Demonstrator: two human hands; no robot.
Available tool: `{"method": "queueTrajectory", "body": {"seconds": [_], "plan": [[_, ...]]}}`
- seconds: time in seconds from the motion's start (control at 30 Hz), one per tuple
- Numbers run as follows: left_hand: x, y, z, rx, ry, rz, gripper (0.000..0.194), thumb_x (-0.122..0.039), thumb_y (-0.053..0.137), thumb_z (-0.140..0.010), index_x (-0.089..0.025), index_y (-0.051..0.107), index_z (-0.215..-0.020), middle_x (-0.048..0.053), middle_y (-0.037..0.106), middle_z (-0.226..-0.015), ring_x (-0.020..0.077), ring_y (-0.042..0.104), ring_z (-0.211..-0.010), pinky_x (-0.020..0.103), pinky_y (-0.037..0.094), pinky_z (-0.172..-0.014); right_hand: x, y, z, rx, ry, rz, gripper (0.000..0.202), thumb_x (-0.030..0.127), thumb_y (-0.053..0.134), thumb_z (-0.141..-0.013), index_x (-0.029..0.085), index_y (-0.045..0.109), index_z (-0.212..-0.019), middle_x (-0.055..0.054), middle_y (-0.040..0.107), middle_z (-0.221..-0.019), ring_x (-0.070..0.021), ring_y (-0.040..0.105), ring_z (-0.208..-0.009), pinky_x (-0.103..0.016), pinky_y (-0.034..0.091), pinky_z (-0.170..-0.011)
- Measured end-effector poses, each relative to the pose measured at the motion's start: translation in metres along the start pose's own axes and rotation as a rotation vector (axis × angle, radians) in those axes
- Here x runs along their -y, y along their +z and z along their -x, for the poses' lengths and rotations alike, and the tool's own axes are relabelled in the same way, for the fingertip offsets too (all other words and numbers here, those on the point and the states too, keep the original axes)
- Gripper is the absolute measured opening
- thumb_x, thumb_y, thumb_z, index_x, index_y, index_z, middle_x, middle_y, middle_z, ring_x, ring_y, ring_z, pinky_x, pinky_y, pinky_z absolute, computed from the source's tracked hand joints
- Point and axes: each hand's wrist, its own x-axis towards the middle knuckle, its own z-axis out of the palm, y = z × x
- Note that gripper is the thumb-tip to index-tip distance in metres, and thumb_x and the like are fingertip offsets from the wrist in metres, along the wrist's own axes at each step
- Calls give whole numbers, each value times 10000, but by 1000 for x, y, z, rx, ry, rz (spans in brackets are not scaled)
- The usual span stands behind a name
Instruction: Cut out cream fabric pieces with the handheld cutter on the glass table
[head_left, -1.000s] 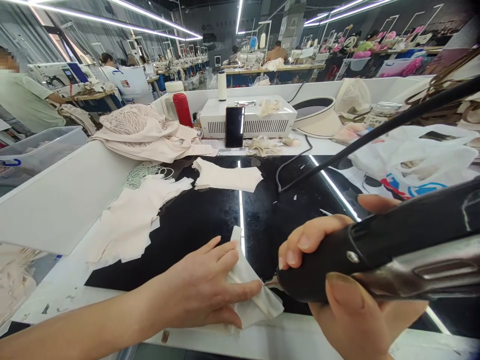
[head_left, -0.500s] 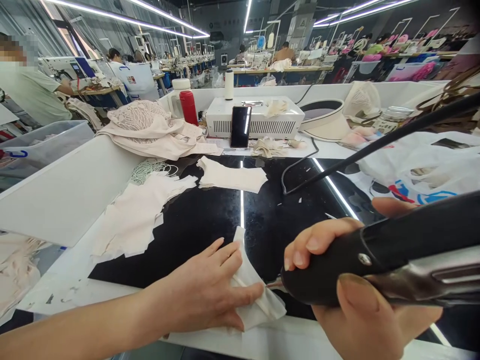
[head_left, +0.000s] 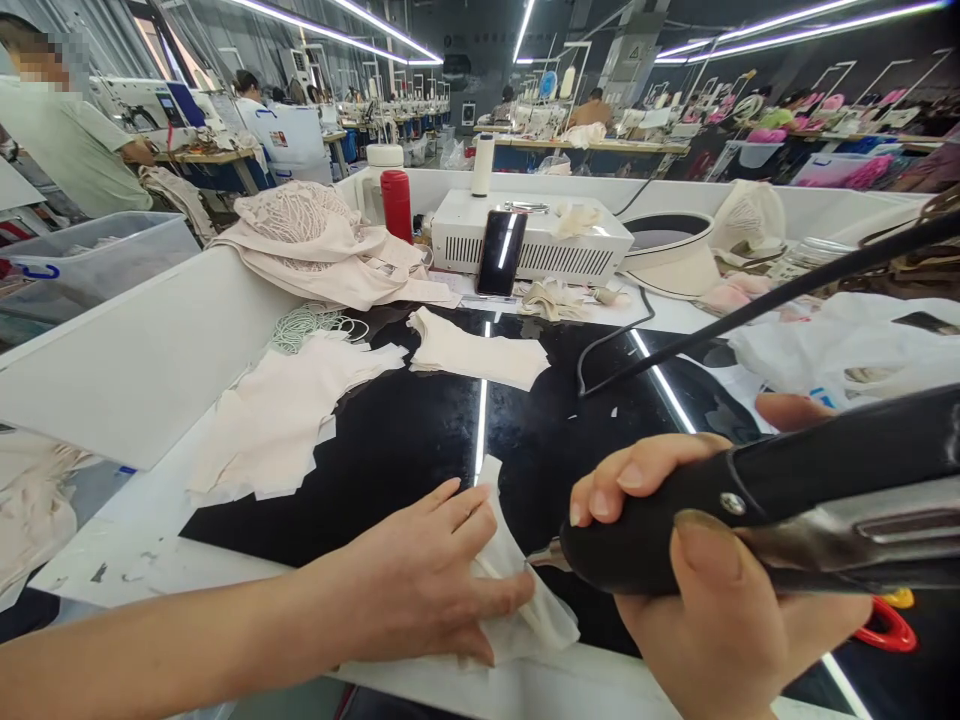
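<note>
My left hand [head_left: 442, 580] lies with its fingers apart on a pale fabric piece [head_left: 551, 615] at the near edge of the black work surface [head_left: 420, 430], pressing it down. In my right hand [head_left: 697, 570] is a black handheld tool [head_left: 645, 530] with a metal part along its side. Its narrow metal tip meets the fabric just beside my left index finger. Farther back lie a stack of cream fabric pieces [head_left: 480, 350] and, to the left, a larger pile of pale pieces [head_left: 270, 420].
A black cable [head_left: 720, 325] slants across the right side. Behind the surface stand a white box [head_left: 551, 245], a phone [head_left: 500, 253], a red bottle [head_left: 396, 205] and a visor [head_left: 671, 255]. Red-handled scissors [head_left: 889, 628] lie at right. A person [head_left: 71, 150] is at far left.
The view has shifted slightly, so the background sits farther right. A red handle has come into view below the tool. Both hands keep nearly the same pose.
</note>
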Motion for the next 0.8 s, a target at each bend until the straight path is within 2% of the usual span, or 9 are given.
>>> {"method": "queueTrajectory", "body": {"seconds": [0.2, 0.4, 0.6, 0.8], "plan": [[0, 1, -1, -24, 7, -2, 670, -728, 748, -936, -295, 623, -1431, 214, 651, -1301, 417, 602, -1342, 571, 556, -1082, -5, 5, -6, -6, -33, -69, 532, 317, 884, -851, 308, 601, -1301, 59, 694, -799, -181, 635, -580, -333, 574, -502], [0, 1, -2, -37, 7, 10, 664, -719, 734, -952, -284, 615, -1440, 176, 647, -1247, 368, 621, -1286, 558, 561, -1091, -7, 9, -8, 19, -25, -17, 476, 262, 832, -904, 301, 576, -1304, 60, 696, -809, -172, 649, -580, -328, 580, -518], [-2, 2, -2, -49, -2, -11, 644, -716, 696, -981, -283, 601, -1449, 181, 645, -1250, 376, 596, -1334, 564, 557, -1105, -14, 13, -13, -8, -53, -91, 558, 285, 860, -842, 269, 571, -1319, 53, 704, -796, -171, 626, -566, -316, 556, -493], [-2, 3, -3, -41, 4, 1, 627, -694, 694, -994, -281, 601, -1456, 173, 649, -1206, 375, 615, -1295, 590, 578, -1079, -14, 16, -12, 30, -35, -59, 500, 213, 822, -898, 286, 578, -1328, 66, 715, -818, -159, 652, -600, -309, 591, -535]]}}
